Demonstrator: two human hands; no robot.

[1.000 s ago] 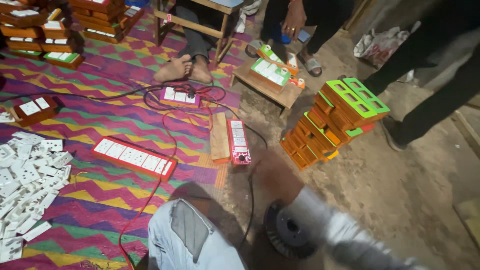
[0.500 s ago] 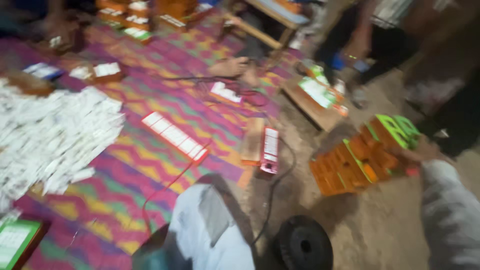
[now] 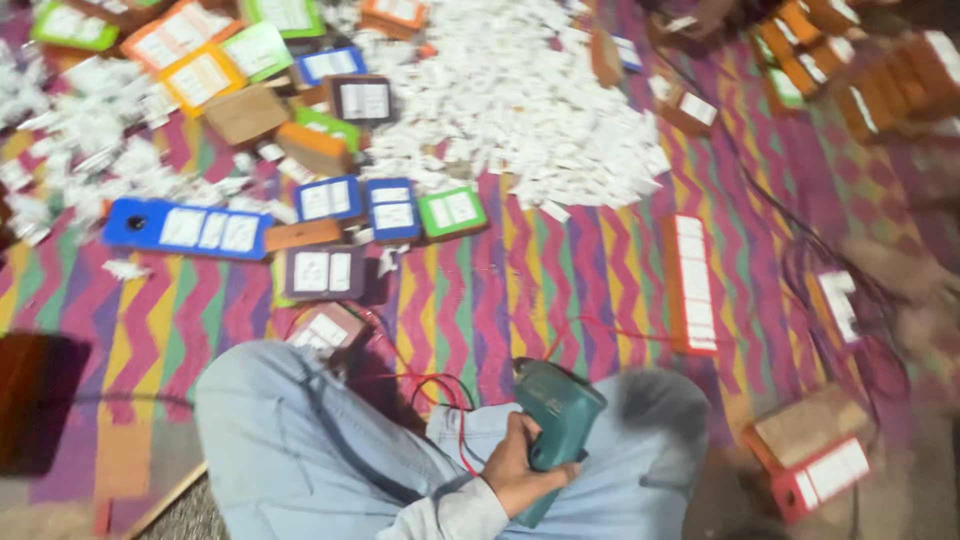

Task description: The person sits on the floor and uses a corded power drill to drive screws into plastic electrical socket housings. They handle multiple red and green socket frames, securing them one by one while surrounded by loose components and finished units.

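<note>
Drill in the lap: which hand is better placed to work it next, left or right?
Left, most likely. The left hand has its grip closed around the handle of the drill, which rests over the lap with its nose pointing up. The right hand is out of view.

A floor-level assembly workshop, set up on a zigzag-striped woven mat [image 3: 560, 290]. At twelve o'clock lies a heap of white plastic switch parts [image 3: 520, 110]; at ten and eleven o'clock, coloured switchboard boxes [image 3: 330, 198] lie scattered. A long orange switch strip [image 3: 690, 285] sits at two o'clock, stacked orange boxes [image 3: 880, 70] at one, and red wire [image 3: 440, 385] trails past the worker's knees.
</note>
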